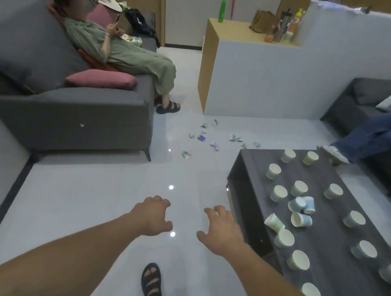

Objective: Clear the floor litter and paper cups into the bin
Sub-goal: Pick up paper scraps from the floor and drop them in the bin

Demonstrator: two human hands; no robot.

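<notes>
Both my left hand (153, 216) and right hand (222, 231) are out front, loose and holding nothing. Crumpled wrappers (202, 137) sit ahead past the sofa (69, 116), paper cups (299, 188) all over the coffee table (247, 179). No bin visible, so probably find that first.

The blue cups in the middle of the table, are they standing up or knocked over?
Knocked over. The three blue cups lie on their sides in a heap on the dark table, mouths facing sideways.

Pale grey tiled floor (98, 197) is super glossy, ceiling lights mirror off it. Dark grey wood-grain coffee table (337, 273) looks matt. White paper cups (298, 259) have a dull finish, and the charcoal sofa (70, 111) is woven cloth.
</notes>
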